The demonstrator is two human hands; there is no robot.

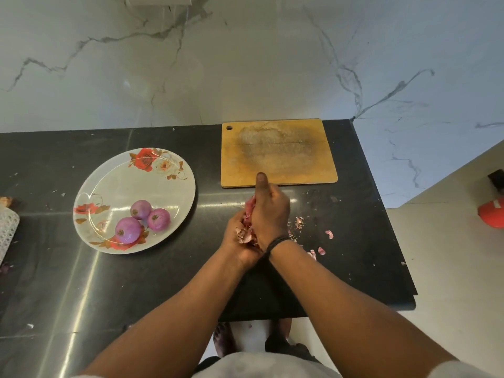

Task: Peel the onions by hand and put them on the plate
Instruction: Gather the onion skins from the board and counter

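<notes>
Three peeled purple onions (141, 221), glossy and touching, lie on the flowered plate (174, 186), left of the hands. Left hand (240, 236) and right hand (270, 214), together, clutch pink onion skins (246, 230).

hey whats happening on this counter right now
A person is working with both hands over the black counter. The left hand and right hand together hold a bunch of pinkish onion skins. Three peeled onions already sit on the floral plate. The cutting board lies unused.
</notes>
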